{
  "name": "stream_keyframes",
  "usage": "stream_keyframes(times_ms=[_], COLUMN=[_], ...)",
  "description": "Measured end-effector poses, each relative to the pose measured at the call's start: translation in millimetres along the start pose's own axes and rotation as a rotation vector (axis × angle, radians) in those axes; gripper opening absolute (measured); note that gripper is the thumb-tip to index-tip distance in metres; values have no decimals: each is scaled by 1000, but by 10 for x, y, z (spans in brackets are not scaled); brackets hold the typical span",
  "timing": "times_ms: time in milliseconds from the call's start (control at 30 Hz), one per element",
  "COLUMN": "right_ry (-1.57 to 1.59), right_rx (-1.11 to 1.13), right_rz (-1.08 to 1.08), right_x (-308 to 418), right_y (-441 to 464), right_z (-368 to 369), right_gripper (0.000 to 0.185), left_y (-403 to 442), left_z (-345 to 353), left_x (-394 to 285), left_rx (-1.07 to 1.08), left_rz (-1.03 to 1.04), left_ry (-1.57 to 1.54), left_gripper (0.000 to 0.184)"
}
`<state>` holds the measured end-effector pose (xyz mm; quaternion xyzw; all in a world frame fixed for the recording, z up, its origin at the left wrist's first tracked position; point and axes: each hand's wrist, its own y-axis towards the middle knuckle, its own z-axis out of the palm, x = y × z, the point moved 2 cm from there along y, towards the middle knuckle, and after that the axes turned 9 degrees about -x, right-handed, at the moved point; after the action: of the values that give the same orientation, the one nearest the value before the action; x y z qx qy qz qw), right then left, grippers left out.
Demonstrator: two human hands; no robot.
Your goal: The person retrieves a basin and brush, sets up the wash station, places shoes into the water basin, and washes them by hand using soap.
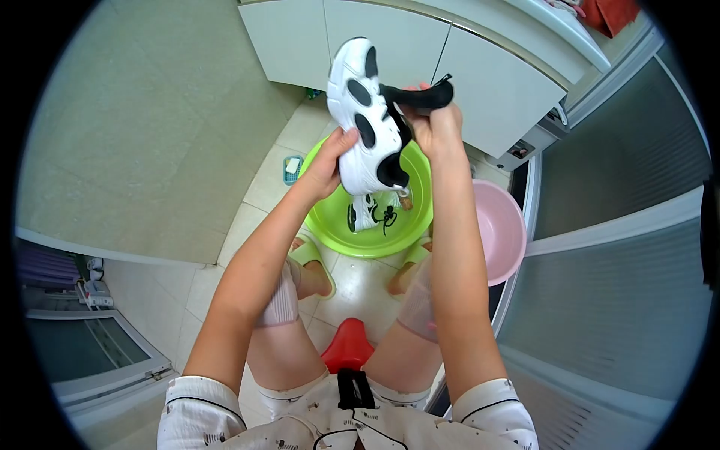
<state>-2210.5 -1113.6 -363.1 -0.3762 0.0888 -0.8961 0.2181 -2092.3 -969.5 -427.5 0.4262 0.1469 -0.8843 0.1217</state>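
Up above the green basin [360, 244], a white sneaker [364, 161] with black patches is held tilted, its sole side turned toward me. My left hand [330, 159] is closed around its lower left edge, thumb on the sole. On the other side, my right hand [435, 131] is closed at a black strip [424, 96] that sticks out from the shoe; whether it is the tongue or another part I cannot tell. The right fingers are partly hidden behind it. Inside the basin lies a second white and black shoe [365, 213] with black laces, beside a small brown object [406, 201].
A pink basin [501, 232] stands to the right, near glass sliding doors. At the left, a blue soap dish [292, 170] with white soap sits on the tiles. White cabinets [390, 41] rise ahead. A red stool [349, 341] is between my legs.
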Motion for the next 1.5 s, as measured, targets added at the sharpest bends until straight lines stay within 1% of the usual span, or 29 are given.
stream_keyframes(times_ms=[33,67,100,200,233,333,400,433,533,567,600,667,733,800,833,867,933,1033,1133,1167,1267,1300,1400,1433,1467,1500], right_ry=[-136,-272,-391,-648,-650,-841,-1110,-916,-606,-239,-284,-451,-532,-876,-1149,-1308,-1350,-1331,-900,-794,-497,-521,-756,-1065,-1208,-1347], right_rx=[1,1,-64,95,159,309,302,316,96,91,142,46,143,260,360,356,427,533,546,436,249,248,433,496,519,580], right_rz=[-75,-151,-198,-197,-197,-402,-584,-439,67,71,49,-70,-166,-434,-492,-597,-479,-526,-180,-74,62,40,-302,-450,-562,-520], right_x=[63,114,126,46,-52,-349,-493,-527,-307,-303,-286,-444,-449,-488,-501,-535,-519,-500,-437,-388,-318,-339,-559,-563,-599,-588], right_y=[-41,-59,-88,-315,-379,-508,-465,-469,-519,-528,-486,-453,-585,-629,-710,-837,-912,-902,-885,-894,-814,-810,-813,-835,-901,-946], right_z=[-30,-50,-63,-100,-114,-73,-74,-99,-64,-7,-60,-134,-112,-111,-94,-105,-86,-89,-88,-109,-72,-61,-76,-75,-84,-66], right_gripper=[38,43,54,55,57,58,60,61,60,59,53,59,57,54,50,46,48,41,36,33,29,29,27,29,35,39], left_y=[14,1,12,52,70,22,-6,-12,-27,-47,-71,-81,-93,-62,-38,-21,-95,-128,-86,-68,-56,-67,-93,-61,-44,-38], left_z=[3,6,-11,-74,-98,-28,74,83,38,47,67,127,125,35,-51,-114,-54,-37,-41,-62,-113,-106,-54,-137,-178,-195], left_x=[-36,-87,-122,-230,-243,-237,-164,-152,-109,-78,-40,32,-7,-85,-128,-128,-220,-285,-326,-327,-331,-333,-315,-316,-328,-348], left_rx=[13,-23,-7,-4,-22,-64,-106,-99,-112,-144,-169,-146,-153,-146,-135,-125,-143,-130,-103,-112,-146,-157,-137,-118,-107,-94], left_rz=[-84,-107,-96,-31,-21,-26,-18,-29,-79,-44,-34,-107,-155,-177,-181,-187,-173,-164,-140,-140,-114,-102,-156,-182,-178,-174], left_ry=[-88,-140,-175,-196,-177,-130,-93,-114,21,114,182,2,-50,-99,-124,-152,-110,-54,36,60,137,165,-15,-53,-59,-64], left_gripper=[60,59,59,59,59,58,57,57,55,51,49,49,49,49,50,50,49,52,54,54,54,53,51,48,48,47])
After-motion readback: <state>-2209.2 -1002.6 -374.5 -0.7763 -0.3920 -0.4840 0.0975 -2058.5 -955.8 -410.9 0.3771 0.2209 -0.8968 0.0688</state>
